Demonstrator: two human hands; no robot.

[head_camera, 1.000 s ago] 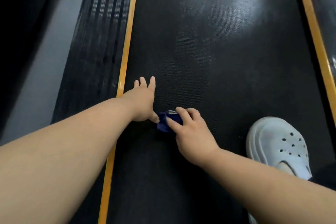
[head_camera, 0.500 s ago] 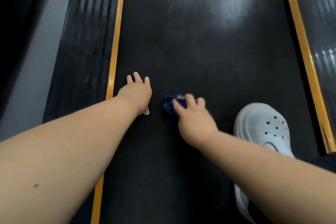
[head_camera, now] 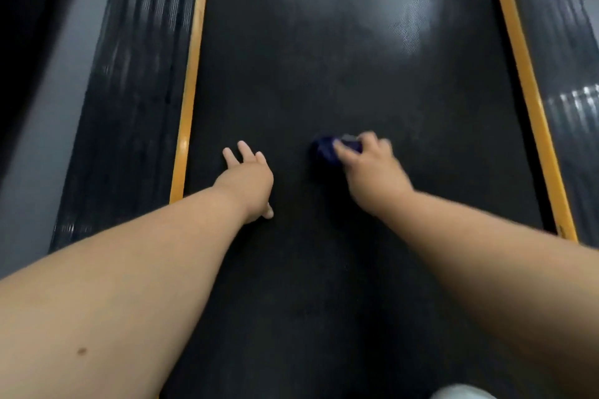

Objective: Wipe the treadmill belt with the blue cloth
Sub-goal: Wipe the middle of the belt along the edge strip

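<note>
The right hand (head_camera: 372, 168) gripped the bunched blue cloth (head_camera: 327, 151) at frame centre, on the treadmill belt (head_camera: 324, 42). The left hand (head_camera: 249, 178) lay spread flat at centre left, bracing. Firm downward pressure and overlapping strokes were advisable.

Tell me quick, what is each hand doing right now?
Left hand: open, fingers straight, resting on the treadmill belt, holding nothing.
Right hand: closed round the blue cloth, holding it against the belt.
</note>
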